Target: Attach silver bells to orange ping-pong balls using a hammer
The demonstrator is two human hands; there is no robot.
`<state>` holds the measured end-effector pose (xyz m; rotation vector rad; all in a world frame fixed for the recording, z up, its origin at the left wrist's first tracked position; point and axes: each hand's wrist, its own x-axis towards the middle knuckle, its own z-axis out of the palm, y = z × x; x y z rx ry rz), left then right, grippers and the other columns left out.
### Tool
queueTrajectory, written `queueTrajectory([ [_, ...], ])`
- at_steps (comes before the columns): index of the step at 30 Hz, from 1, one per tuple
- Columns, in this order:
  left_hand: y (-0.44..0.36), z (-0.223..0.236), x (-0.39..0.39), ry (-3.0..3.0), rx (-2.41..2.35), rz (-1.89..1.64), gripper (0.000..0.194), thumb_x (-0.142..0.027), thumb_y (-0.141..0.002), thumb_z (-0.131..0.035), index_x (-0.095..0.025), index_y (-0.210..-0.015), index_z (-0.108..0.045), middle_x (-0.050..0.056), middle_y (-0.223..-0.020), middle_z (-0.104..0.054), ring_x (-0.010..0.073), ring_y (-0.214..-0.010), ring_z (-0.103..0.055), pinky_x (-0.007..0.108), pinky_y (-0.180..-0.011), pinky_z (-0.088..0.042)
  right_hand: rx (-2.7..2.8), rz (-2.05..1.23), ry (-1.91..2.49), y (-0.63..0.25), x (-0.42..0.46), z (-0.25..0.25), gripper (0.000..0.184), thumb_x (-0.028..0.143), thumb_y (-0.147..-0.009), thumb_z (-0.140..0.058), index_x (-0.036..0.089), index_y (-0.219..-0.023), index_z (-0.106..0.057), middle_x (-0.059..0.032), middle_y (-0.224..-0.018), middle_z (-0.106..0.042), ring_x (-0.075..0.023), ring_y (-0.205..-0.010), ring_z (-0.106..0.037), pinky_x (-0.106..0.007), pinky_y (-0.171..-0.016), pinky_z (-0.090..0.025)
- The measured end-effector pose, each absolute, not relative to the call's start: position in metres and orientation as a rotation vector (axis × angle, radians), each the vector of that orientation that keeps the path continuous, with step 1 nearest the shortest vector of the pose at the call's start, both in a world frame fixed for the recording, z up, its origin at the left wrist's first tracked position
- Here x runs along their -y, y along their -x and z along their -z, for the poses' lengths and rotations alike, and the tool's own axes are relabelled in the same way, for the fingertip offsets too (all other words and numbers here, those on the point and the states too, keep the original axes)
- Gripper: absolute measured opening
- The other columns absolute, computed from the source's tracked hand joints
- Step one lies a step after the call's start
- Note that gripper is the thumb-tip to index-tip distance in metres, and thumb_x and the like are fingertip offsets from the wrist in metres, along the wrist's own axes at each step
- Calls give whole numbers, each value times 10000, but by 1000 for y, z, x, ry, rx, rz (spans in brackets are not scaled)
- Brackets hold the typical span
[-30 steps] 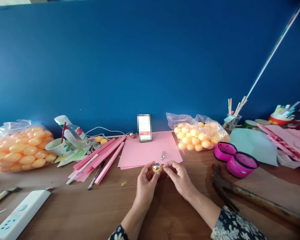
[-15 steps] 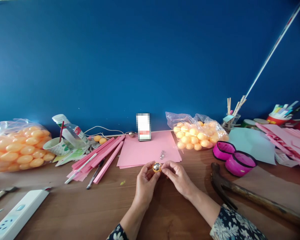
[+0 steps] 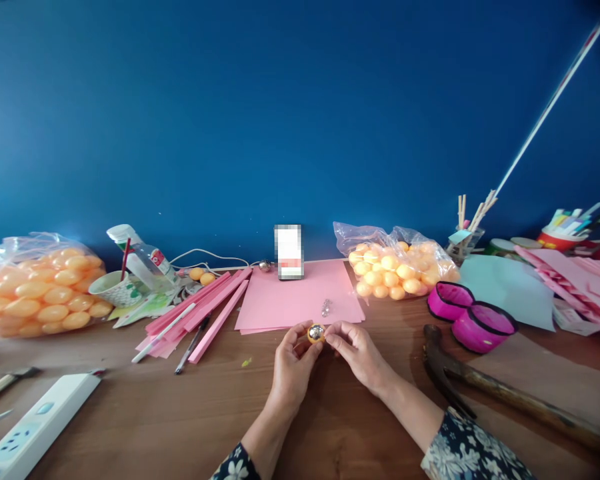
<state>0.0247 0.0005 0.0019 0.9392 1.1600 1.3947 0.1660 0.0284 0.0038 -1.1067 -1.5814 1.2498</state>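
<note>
My left hand [image 3: 293, 367] is closed, thumb and fingers around a small orange ball [image 3: 315, 342] with a shiny silver, mirror-like cap [image 3: 317, 332] facing up. On its right side, the pinched fingertips of my right hand [image 3: 357, 357] touch the ball's edge. Whatever those fingertips pinch is too small to make out. Just beyond the hands, a few small silver pieces [image 3: 326, 307] lie on pink paper sheets [image 3: 285, 300]. A phone [image 3: 290, 253] with a blurred screen stands upright at the back of the paper, beside another silver ball [image 3: 265, 265].
Bags of orange balls lie at left [image 3: 45, 293] and right [image 3: 390, 270]. Pink paper strips [image 3: 205, 310], a pen [image 3: 193, 343] and a power strip [image 3: 40, 427] are on the left. A claw hammer [image 3: 480, 380] and magenta cuffs [image 3: 483, 327] lie right.
My right fingertips have moved left from a small gap to touch the ball's side. My left hand keeps its hold, and the view shifts slightly.
</note>
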Motion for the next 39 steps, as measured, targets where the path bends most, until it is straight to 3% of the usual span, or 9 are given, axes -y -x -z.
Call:
queueTrajectory([
  [23,-24,-5,-1,-947,-1180,-1377,375,-217,-659,-677,-164,-1013,-564,82,-997,-659,184,-893,-631,295,-821,-482,1591,-1267,1147,-167,-28,-4,310,458,-796,-508,160,-793,-596,-1,-668,-565,-122,-604,-514,-245,-592,-447],
  [39,-22,1,-1,-1141,-1199,-1410,303,-204,-702,-626,-177,-994,-553,60,-937,-660,190,-911,-620,313,-841,-472,1412,-1475,1105,-161,-31,-11,321,445,-718,-609,126,-758,-620,-33,-688,-640,-130,-640,-595,-267,-629,-500],
])
